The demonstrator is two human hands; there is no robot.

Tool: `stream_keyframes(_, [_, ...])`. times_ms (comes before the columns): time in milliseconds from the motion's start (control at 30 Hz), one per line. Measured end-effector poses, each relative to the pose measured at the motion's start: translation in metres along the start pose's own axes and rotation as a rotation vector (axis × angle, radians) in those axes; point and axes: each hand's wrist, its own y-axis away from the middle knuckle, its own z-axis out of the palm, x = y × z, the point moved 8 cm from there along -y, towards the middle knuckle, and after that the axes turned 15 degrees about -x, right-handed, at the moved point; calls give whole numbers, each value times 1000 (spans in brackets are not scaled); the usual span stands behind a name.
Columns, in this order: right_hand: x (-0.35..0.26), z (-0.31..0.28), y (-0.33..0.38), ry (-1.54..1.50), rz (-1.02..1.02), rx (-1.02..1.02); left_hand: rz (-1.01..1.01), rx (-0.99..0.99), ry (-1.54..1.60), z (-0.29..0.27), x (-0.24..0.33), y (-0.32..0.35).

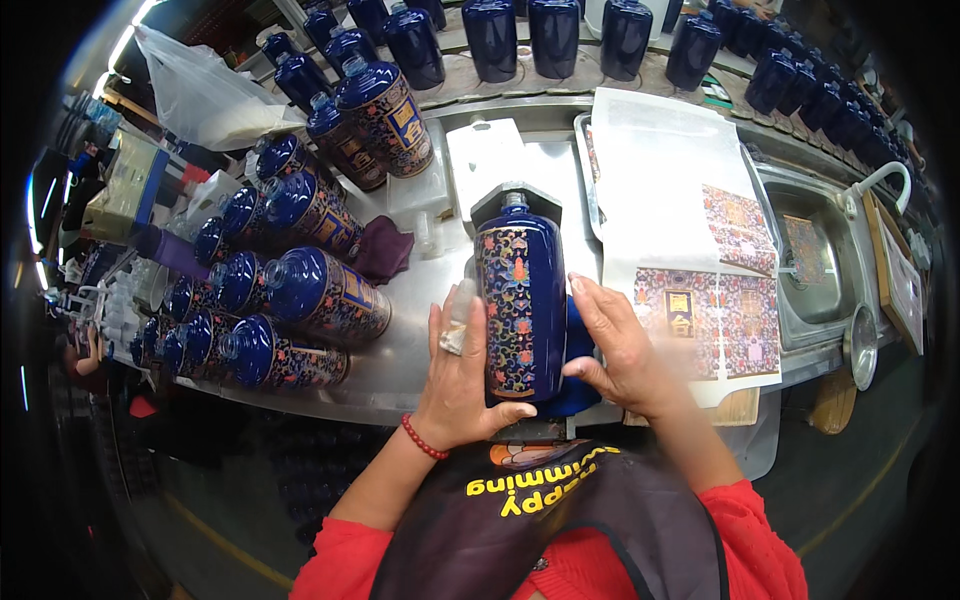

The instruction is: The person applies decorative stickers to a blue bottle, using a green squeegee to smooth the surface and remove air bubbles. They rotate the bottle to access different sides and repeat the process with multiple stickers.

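Note:
A dark blue bottle lies in front of me, neck pointing away, against a grey angled rest. A colourful floral decal covers the side facing up. My left hand holds the bottle's left side, fingers along it and thumb across its near end. White wrapping covers one of its fingers. My right hand is at the bottle's right side, fingers and thumb apart; whether it touches the glass I cannot tell. Something blue, partly hidden, lies beneath that hand.
Decorated blue bottles lie on the left; two stand behind them. A purple cloth is beside them. Printed decal sheets with white paper lie right, before a sink. Plain blue bottles line the back.

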Motion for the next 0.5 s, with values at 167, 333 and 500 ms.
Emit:
stream_keyframes(167, [-7, 15, 6, 17, -31, -31, 18, 69, -148, -11, 18, -9])
stream_keyframes(333, [-5, 17, 7, 36, -30, -46, 23, 75, -226, -15, 36, -12])
stream_keyframes(500, [-6, 18, 7, 27, -51, -22, 69, 56, -117, -12, 38, -3])
